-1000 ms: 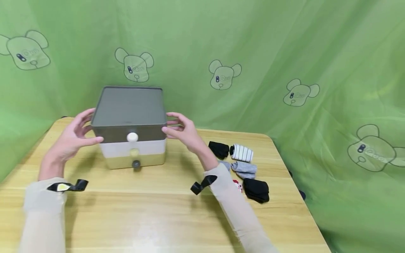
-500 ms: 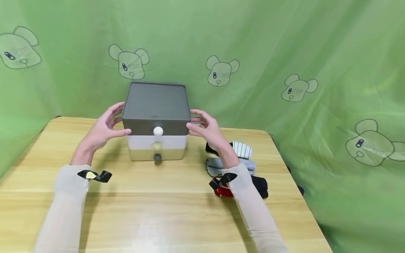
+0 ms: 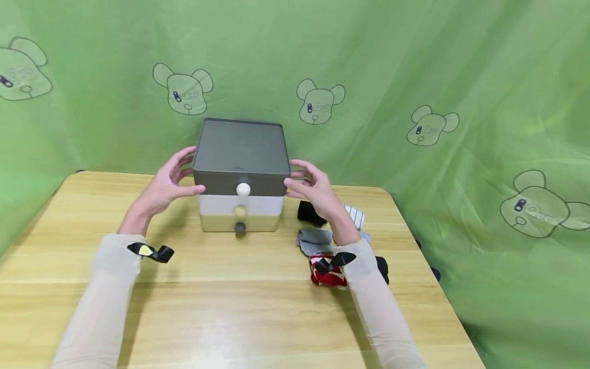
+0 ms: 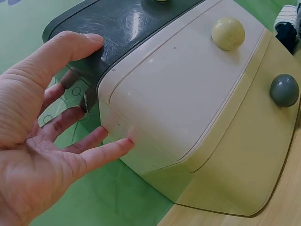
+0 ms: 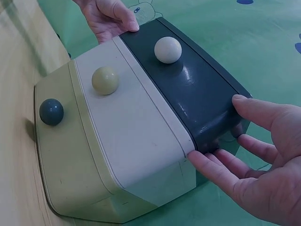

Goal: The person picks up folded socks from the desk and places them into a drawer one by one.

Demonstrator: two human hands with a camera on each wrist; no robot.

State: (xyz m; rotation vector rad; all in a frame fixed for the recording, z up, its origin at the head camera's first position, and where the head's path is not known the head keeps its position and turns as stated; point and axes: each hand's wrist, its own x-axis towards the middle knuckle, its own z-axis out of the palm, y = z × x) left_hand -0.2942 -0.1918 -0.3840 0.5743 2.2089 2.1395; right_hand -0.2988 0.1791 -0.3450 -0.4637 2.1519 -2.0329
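Drawer unit [image 3: 240, 177] stands upright on the wooden table [image 3: 221, 307], before the green curtain [image 3: 369, 66]. Left hand [image 3: 168, 184] and right hand [image 3: 317, 187] grasp opposite sides of its dark grey top tier [image 5: 197, 80], thumbs at the front.

The only readable lettering stood on the green curtain [image 3: 369, 46] at the far side, which bore a row of printed bear faces. On the rightmost bear face [image 3: 533, 225], the word [image 3: 540, 213] looked like "Qee", with a small dark blue oblong sign [image 3: 520, 205] just left of it. The second bear face from the right [image 3: 426, 137], the middle bear face [image 3: 315, 115], the second bear face from the left [image 3: 186, 102] and the leftmost bear face [image 3: 23, 82] carried similar signs, their letters fainter or blurred. A mark [image 3: 237, 168] on the drawer box's [image 3: 244, 143] top, by the near edge, was too small to read.
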